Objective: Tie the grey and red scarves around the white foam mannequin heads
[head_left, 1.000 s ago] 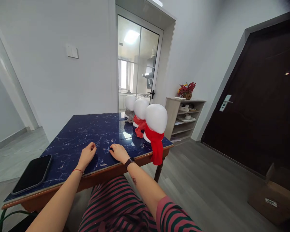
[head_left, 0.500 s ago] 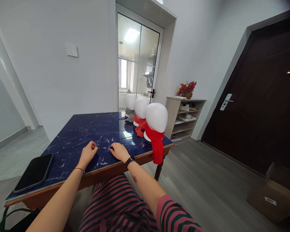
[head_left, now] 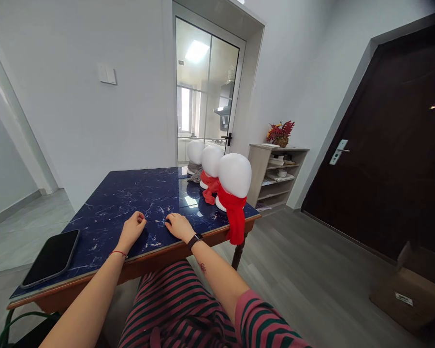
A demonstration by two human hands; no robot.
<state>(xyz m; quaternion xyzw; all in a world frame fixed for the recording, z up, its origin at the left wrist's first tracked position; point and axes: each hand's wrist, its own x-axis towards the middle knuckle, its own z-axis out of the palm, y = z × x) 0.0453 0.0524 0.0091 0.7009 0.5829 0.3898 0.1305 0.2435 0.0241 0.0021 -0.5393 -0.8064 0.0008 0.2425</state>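
Left hand: the left hand (head_left: 132,229) rests at the near edge of the table (head_left: 137,188), fingers loosely curled and narrow; its palm is hidden, so I cannot tell how far it is closed.
Right hand: the right hand (head_left: 180,227) lies palm down on the tabletop, just beside the left, fingers bent; what is under the palm cannot be seen.
Wrists: a red bracelet (head_left: 119,253) on the left, a dark watch (head_left: 195,240) on the right.
White forms: three stand in a row along the table's right side, the front form (head_left: 235,174) partly covering the middle form (head_left: 212,160), which overlaps the rear form (head_left: 195,151).
Scarves: a bright red scarf (head_left: 235,220) hangs over the table edge from the front form; a paler red scarf (head_left: 210,189) wraps the middle one, a grey scarf (head_left: 194,175) the rear.
Phone: the phone (head_left: 51,258) lies at the near left corner, beside the left forearm.
Behind: the row hides part of a glass door (head_left: 206,82).
Right side: a shelf unit (head_left: 258,171) bearing a flower basket (head_left: 281,133), a dark door (head_left: 395,145), and a cardboard box (head_left: 409,295) on the floor.
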